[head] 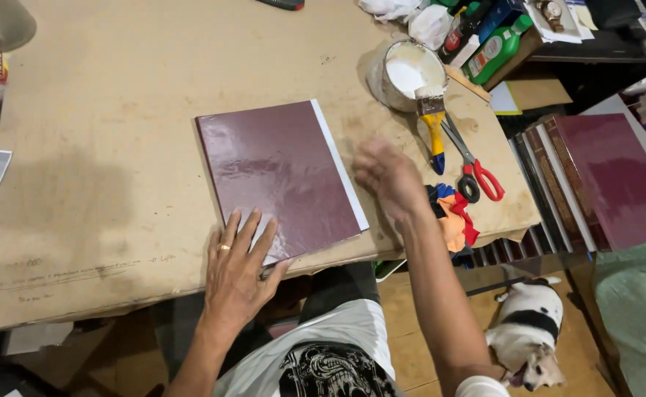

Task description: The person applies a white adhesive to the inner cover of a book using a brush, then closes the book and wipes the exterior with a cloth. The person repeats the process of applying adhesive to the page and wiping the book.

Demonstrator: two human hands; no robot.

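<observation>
A maroon glossy book cover (275,173) with a white strip along its right edge lies flat on the brown paper-covered table (117,147). My left hand (238,268), a ring on one finger, presses flat on the cover's near edge with fingers spread. My right hand (389,176) hovers blurred just right of the cover, fingers loosely curled and holding nothing, between the cover and a yellow-handled brush (433,121).
A tub of white glue (404,73) stands behind the brush. Red-handled scissors (473,165) and coloured cloth scraps (455,217) lie at the right edge. Stacked maroon books (602,176) sit further right, bottles (492,44) behind. A black-and-white dog (529,331) lies on the floor.
</observation>
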